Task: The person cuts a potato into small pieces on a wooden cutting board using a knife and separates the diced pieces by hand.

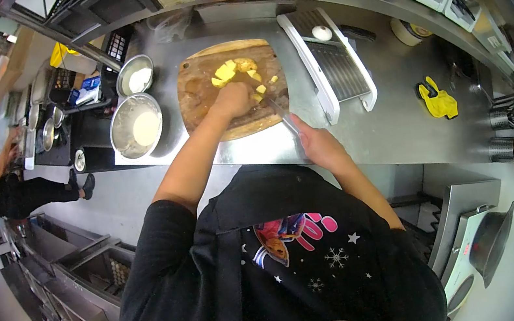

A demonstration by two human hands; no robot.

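On the wooden cutting board [198, 93] lie several yellow chunks [225, 72] that look like potato, some with browned edges. My left hand [234, 100] is on the board, its fingers curled and pressed against a yellow piece beside the blade. My right hand [321, 146] grips a knife [285, 116] at the board's near right edge. Its blade points up and left, the tip close to my left fingertips. Small cut bits [261, 89] sit just beyond the blade.
Left of the board stand two metal bowls: one with pale contents [117, 135], one with white contents [121, 82]. A white-framed mandoline slicer [303, 55] lies to the right, a yellow-black glove [439, 101] farther on. A shelf [208, 2] overhangs the back. Another person [8, 189] works at far left.
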